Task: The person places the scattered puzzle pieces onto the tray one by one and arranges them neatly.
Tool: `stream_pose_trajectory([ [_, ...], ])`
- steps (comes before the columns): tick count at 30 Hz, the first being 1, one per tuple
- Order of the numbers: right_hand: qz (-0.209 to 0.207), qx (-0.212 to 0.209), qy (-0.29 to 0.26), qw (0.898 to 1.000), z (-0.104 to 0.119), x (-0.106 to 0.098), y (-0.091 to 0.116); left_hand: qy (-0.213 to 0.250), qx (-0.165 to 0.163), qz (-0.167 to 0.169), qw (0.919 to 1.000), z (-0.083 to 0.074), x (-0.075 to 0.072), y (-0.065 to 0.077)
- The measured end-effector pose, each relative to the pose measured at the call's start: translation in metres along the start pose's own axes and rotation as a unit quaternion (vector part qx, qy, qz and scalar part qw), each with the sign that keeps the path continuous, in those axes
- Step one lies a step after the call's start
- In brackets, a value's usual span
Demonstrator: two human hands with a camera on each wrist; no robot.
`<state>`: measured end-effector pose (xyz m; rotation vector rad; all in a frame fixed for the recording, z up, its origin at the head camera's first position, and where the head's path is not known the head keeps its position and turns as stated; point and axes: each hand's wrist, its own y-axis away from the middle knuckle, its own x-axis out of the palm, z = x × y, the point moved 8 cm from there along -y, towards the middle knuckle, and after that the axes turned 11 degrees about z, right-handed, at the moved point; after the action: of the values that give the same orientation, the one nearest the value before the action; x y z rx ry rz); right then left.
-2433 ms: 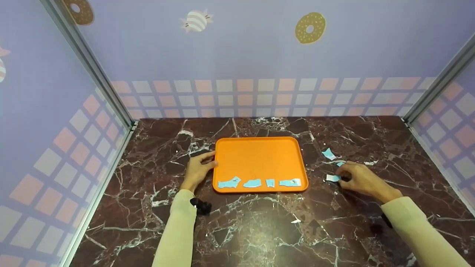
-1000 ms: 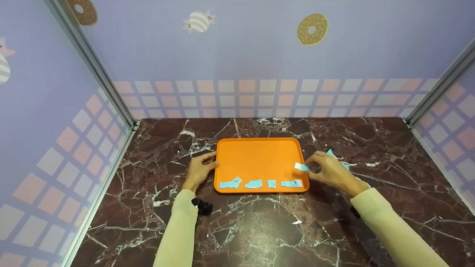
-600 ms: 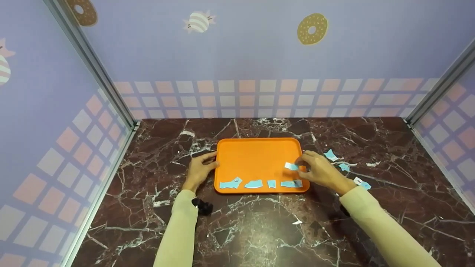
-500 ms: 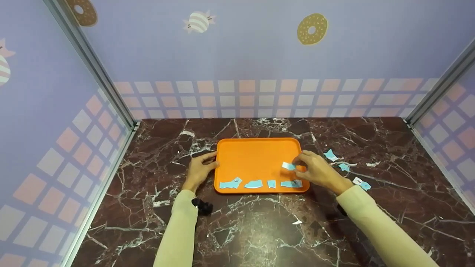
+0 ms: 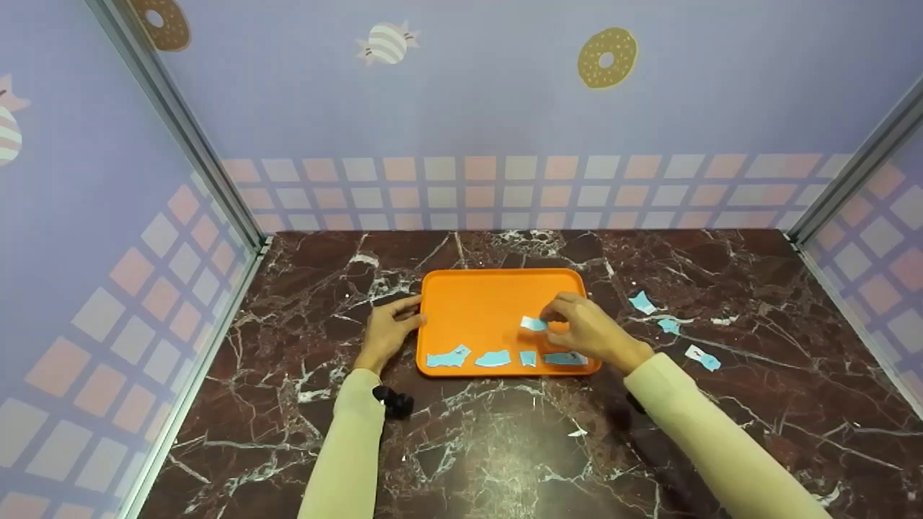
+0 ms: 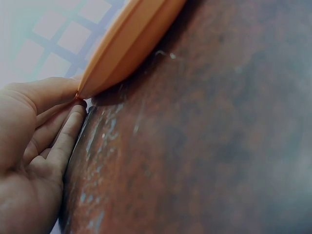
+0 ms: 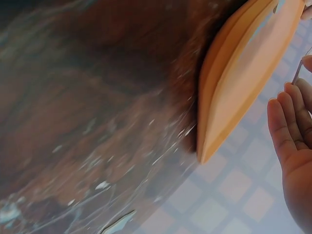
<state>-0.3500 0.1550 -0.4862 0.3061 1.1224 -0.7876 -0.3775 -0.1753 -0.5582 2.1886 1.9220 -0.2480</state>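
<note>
My right hand (image 5: 591,330) pinches a torn scrap of light-blue and white paper (image 5: 533,324) over the middle of the orange tray (image 5: 497,295). In the right wrist view the scrap's thin edge (image 7: 297,73) shows at the fingertips. At the tray's left rim my left hand (image 5: 388,333) holds on, thumb on the rim and fingers beneath it in the left wrist view. Along the tray's near edge lies a row of blue paper pieces: a jagged one (image 5: 448,356) at left, a curved one (image 5: 493,358), a small one (image 5: 528,358) and a long one (image 5: 564,358) at right.
Right of the tray, three torn blue scraps lie on the dark marbled table (image 5: 461,461): a pointed one (image 5: 641,302), a small one (image 5: 669,326) and a white-and-blue one (image 5: 702,357). Patterned purple panels (image 5: 476,108) enclose the table's back and sides.
My right hand has picked up a paper scrap from the table right of the tray and moved left with it over the tray. The left hand stays at the rim.
</note>
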Motion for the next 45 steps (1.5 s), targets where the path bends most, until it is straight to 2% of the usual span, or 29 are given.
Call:
stream_pose_trajectory([
  [7, 0.017, -0.015, -0.023, 0.999, 0.012, 0.01, -0.017, 0.003, 0.0, 0.002, 1.0, 0.0, -0.001, 0.0],
  [18, 0.029, -0.032, -0.022, 0.999, 0.029, 0.025, -0.042, 0.005, 0.005, -0.001, 1.0, 0.0, -0.001, 0.0],
  [29, 0.053, -0.023, -0.028, 0.998, 0.039, 0.04, -0.062, 0.015, 0.013, -0.002, 0.9998, -0.003, 0.001, 0.001],
  [45, 0.077, -0.039, -0.036, 0.996, 0.056, 0.061, -0.088, 0.014, 0.01, -0.002, 0.9999, -0.001, 0.0, 0.0],
])
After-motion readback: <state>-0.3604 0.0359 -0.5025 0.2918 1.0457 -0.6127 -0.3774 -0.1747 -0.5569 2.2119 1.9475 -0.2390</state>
